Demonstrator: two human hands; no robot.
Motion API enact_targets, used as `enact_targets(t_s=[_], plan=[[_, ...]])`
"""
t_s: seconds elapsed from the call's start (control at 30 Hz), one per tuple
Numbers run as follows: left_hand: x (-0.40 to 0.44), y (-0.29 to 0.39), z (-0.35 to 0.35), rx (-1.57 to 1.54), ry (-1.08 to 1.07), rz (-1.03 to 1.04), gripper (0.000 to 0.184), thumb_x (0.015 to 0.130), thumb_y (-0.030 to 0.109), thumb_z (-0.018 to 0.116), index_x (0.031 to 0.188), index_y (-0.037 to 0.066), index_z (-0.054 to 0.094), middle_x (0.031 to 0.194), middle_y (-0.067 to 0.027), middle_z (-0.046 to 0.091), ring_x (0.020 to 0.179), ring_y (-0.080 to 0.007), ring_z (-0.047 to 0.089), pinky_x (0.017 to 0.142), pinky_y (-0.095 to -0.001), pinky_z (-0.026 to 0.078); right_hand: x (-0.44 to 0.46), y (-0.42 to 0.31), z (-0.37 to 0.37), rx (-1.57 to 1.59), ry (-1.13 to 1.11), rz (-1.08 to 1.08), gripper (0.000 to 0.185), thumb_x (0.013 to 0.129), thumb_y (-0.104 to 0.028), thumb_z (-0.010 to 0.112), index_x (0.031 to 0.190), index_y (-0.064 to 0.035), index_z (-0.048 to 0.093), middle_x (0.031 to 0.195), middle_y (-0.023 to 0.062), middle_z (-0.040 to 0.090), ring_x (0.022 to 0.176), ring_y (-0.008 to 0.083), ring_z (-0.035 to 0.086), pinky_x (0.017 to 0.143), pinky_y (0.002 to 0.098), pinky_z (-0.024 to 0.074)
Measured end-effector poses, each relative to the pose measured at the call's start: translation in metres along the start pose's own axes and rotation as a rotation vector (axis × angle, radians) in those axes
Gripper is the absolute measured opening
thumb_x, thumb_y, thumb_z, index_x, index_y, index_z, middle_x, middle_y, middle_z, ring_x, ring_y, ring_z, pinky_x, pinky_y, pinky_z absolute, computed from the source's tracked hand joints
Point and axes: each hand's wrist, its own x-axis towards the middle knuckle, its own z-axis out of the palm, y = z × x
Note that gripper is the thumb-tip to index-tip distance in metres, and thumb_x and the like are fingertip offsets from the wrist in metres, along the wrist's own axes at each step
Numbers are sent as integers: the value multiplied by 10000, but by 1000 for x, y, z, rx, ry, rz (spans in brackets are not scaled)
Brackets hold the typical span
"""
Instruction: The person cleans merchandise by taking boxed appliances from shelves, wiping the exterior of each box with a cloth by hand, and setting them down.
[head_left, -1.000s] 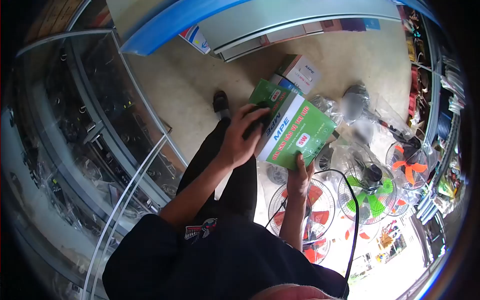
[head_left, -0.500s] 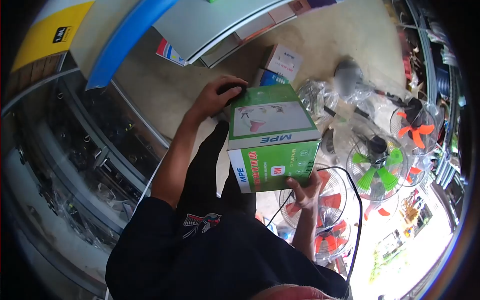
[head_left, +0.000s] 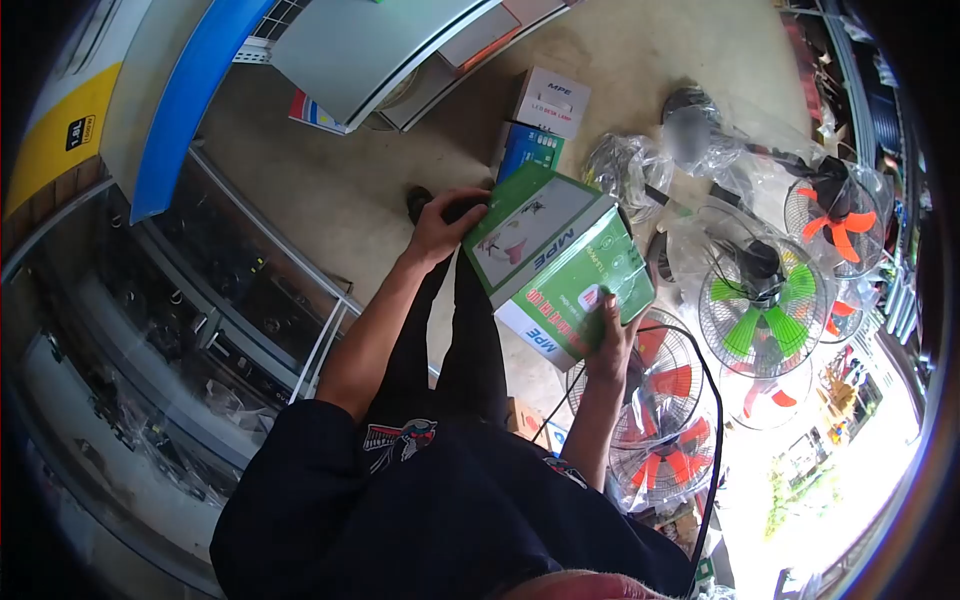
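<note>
A green-and-white cardboard box (head_left: 575, 290) marked MPE, with a picture of a pink lamp on one face, is held tilted in front of my body. My left hand (head_left: 445, 232) grips its upper left corner, with thumb and fingers curled at the edge. A dark patch shows inside that grip; I cannot tell what it is. My right hand (head_left: 610, 348) grips the lower right side, thumb over the printed face and the other fingers hidden beneath. The box looks closed on the sides that show.
Beyond the box, a white desk lamp box (head_left: 553, 103) and a blue box (head_left: 530, 150) sit on the floor. Several fans, including a green-bladed fan (head_left: 765, 305), stand at right. A glass display case (head_left: 200, 330) runs along the left. A black cable (head_left: 718, 440) hangs at right.
The box has turned counterclockwise in view and shifted slightly right, its right end now higher. Both hands have moved with it, still holding it. The view has shifted a little.
</note>
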Motion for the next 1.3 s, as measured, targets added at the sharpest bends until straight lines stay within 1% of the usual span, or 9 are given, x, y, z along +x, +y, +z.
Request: enact_targets(t_s=[0.13, 0.3, 0.47, 0.57, 0.7, 0.8, 0.93, 1.17, 1.3], plan=[[-8, 30, 10, 431, -41, 137, 284, 999, 151, 701, 1267, 60, 733, 1242, -158, 671, 1178, -308, 671, 1027, -370, 518, -13, 10, -20, -81, -18, -10, 1034, 861, -337, 889, 1618, -58, 242, 1496, 166, 477, 1352, 282, 508, 1155, 447, 416], [2, 116, 63, 277, 7, 220, 306, 1023, 152, 639, 1312, 66, 692, 1309, -179, 633, 1210, -342, 651, 1033, -391, 518, -13, 13, -29, -171, -86, -68, 1042, 852, -343, 897, 1611, -42, 249, 1463, 158, 488, 1324, 276, 512, 1148, 441, 408], [-54, 191, 66, 345, -270, 595, 487, 959, 25, 671, 1437, 115, 644, 1406, -165, 592, 1327, -355, 586, 1120, -443, 476, -19, 8, -36, 70, 38, 26, 1058, 868, -363, 883, 1639, -70, 220, 1480, 161, 483, 1300, 282, 536, 1107, 437, 448], [-68, 164, 26, 372, -267, 581, 471, 962, -3, 661, 1422, 99, 649, 1427, -164, 592, 1321, -328, 596, 1135, -422, 465, -18, -11, -37, -93, -109, -107, 1123, 833, -418, 910, 1636, -55, 213, 1464, 174, 488, 1300, 283, 537, 1096, 443, 459], [-19, 74, -1, 98, 215, 172, 315, 997, 71, 662, 1307, 89, 719, 1352, -143, 667, 1319, -290, 610, 1129, -404, 459, -18, -26, -13, -270, -322, -125, 1149, 761, -462, 965, 1566, -17, 277, 1403, 169, 516, 1282, 282, 550, 1083, 435, 475], [6, 65, 1, 111, 251, 81, 267, 1012, 103, 657, 1264, 85, 742, 1355, -136, 673, 1308, -271, 619, 1110, -390, 470, -11, -7, 6, -357, -391, -163, 1124, 720, -414, 1003, 1512, -2, 320, 1372, 173, 544, 1266, 275, 574, 1072, 434, 496], [-31, 91, -14, 249, 65, 377, 262, 1019, 104, 650, 1259, 93, 754, 1317, -134, 692, 1289, -247, 627, 1085, -381, 488, 19, 31, 2, -450, -545, -278, 988, 771, -293, 974, 1500, -4, 373, 1386, 224, 571, 1229, 320, 645, 1014, 440, 563], [31, -39, -98, 312, -252, -164, 255, 1013, 63, 651, 1244, 78, 759, 1322, -115, 684, 1257, -260, 650, 1058, -365, 510, 67, 93, 51, -512, -1003, -382, 821, 718, -94, 950, 1437, -188, 564, 1657, 344, 310, 1436, 521, 472, 1047, 490, 589], [31, -54, -69, 520, -420, 66, 267, 1007, 48, 652, 1251, 80, 757, 1324, -117, 676, 1270, -267, 645, 1055, -360, 512, 69, 134, 51, -535, -1025, -230, 791, 742, -80, 928, 1431, -217, 565, 1666, 304, 319, 1491, 537, 381, 1104, 531, 547]])
